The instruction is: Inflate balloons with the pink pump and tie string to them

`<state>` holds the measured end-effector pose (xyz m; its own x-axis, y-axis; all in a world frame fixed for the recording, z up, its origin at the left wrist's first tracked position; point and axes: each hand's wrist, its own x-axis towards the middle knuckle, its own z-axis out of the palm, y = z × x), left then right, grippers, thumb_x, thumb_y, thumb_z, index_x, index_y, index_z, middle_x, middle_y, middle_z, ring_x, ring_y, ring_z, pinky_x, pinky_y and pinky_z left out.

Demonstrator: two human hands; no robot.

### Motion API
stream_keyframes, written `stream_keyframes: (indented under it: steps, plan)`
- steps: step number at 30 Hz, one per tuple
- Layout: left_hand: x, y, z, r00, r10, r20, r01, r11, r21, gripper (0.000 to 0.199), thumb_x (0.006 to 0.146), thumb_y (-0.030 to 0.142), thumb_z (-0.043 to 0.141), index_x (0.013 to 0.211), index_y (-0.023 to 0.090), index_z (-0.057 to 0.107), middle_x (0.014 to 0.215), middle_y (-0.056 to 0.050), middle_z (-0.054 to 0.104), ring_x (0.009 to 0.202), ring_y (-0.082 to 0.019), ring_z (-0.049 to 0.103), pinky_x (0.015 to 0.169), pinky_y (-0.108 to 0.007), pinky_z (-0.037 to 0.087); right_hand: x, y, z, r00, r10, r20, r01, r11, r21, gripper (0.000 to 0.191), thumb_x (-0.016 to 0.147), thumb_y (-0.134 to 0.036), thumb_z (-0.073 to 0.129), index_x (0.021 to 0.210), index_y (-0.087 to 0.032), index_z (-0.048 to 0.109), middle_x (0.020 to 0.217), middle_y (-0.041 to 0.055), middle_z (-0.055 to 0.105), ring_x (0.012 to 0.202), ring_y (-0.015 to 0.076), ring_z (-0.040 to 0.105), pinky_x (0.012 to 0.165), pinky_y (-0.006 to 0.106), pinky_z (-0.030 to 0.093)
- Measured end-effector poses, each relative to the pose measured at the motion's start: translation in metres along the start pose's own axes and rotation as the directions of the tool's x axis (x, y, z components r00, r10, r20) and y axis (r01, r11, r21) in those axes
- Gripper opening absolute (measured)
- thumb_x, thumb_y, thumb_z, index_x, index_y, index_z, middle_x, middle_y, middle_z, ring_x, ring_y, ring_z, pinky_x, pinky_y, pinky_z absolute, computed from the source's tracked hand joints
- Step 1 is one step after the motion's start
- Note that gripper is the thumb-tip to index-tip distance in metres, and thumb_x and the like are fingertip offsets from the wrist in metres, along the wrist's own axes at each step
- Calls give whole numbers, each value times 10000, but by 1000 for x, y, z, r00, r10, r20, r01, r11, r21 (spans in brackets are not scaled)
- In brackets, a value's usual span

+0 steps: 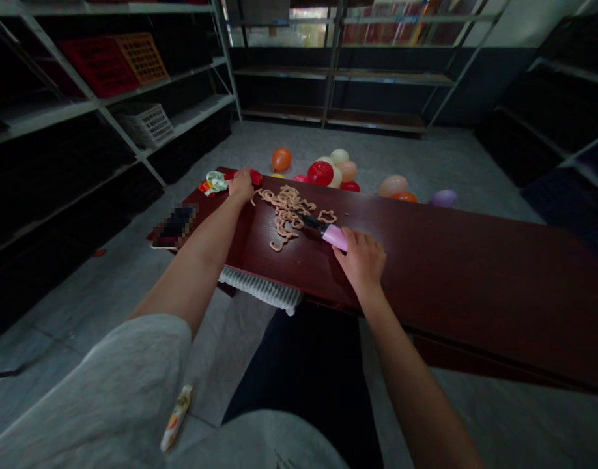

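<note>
A loose heap of beige, curly strands (289,205) lies on the dark red-brown table (450,260). My right hand (365,257) is wrapped round the pink handle of a tool (335,237) whose slim black front end reaches into the right side of the heap. The tool's exact kind does not show. Near the table's far left edge, my left hand (241,185) rests with its fingers curled downward, their tips hidden. It is between a red limp piece (256,177) and a bunch of pale green and red-orange limp pieces (215,184). One star-like beige loop (327,216) lies just apart from the heap.
A pixelated dark flat object (176,227) lies at the table's left corner. Grey ribbed fabric (262,290) hangs at the near edge. Inflated balloons (321,173) are on the floor beyond the table. Shelves (279,75) line the room; a white basket (150,124) stands left.
</note>
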<state>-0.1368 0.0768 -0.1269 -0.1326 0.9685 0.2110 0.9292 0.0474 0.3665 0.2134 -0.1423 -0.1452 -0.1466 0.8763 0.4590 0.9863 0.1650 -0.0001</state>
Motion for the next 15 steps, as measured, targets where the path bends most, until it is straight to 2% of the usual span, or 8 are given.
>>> stream_keyframes:
  steps: [3, 6, 8, 10, 12, 14, 15]
  plan:
    - [7, 5, 3, 999, -49, -4, 49, 995, 90, 503, 909, 119, 552, 1409, 66, 535, 1427, -282, 552, 1377, -379, 458, 1113, -558, 322, 0, 0, 0, 1000, 6, -13, -6, 1000, 9, 411, 956, -356, 585, 1334, -193, 588, 1101, 127, 707, 977, 278, 575, 796, 371, 344]
    - [2, 8, 0, 1000, -6, -30, 11, 989, 146, 362, 927, 122, 480, 1237, 41, 646, 1356, -284, 591, 1345, -382, 457, 1101, -547, 322, 0, 1, 0, 1000, 12, -16, -12, 1000, 19, 409, 953, -353, 582, 1329, -194, 594, 1100, 129, 711, 974, 277, 574, 798, 373, 350]
    - [-5, 11, -5, 996, 19, -88, -8, 992, 126, 316, 932, 158, 477, 1154, 69, 683, 1355, -267, 585, 1343, -386, 449, 1101, -536, 330, 0, 1, 1, 1000, 17, -18, -17, 999, 28, 406, 956, -357, 573, 1329, -198, 595, 1100, 133, 711, 972, 278, 571, 799, 377, 351]
    - [-13, 16, -10, 985, 16, -172, -10, 999, 35, 280, 946, 226, 500, 1124, 117, 686, 1390, -238, 559, 1366, -385, 429, 1120, -526, 326, 0, 1, 2, 999, 27, -24, -26, 999, 43, 413, 963, -366, 563, 1340, -201, 592, 1116, 136, 708, 984, 282, 569, 803, 382, 353]
    - [-19, 26, -15, 971, -17, -240, -16, 991, -136, 263, 981, 287, 489, 1125, 157, 666, 1385, -204, 564, 1364, -360, 450, 1129, -503, 335, 0, 1, 2, 999, 38, -33, -36, 998, 53, 422, 970, -376, 554, 1351, -200, 590, 1134, 141, 706, 998, 289, 567, 804, 387, 352]
    - [-27, 41, -18, 960, -102, -261, -5, 925, -379, 262, 1017, 331, 467, 1130, 168, 637, 1287, -177, 618, 1283, -321, 543, 1090, -463, 390, 0, 1, 1, 998, 42, -40, -40, 998, 54, 427, 973, -377, 545, 1356, -195, 592, 1144, 147, 706, 1000, 294, 565, 804, 390, 351]
    - [-31, 49, -19, 956, -164, -245, 13, 854, -520, 276, 1034, 357, 451, 1140, 166, 620, 1205, -160, 649, 1204, -296, 602, 1045, -439, 430, 0, 1, 0, 998, 42, -44, -40, 998, 52, 427, 974, -378, 541, 1356, -194, 594, 1143, 149, 707, 995, 295, 564, 804, 391, 350]
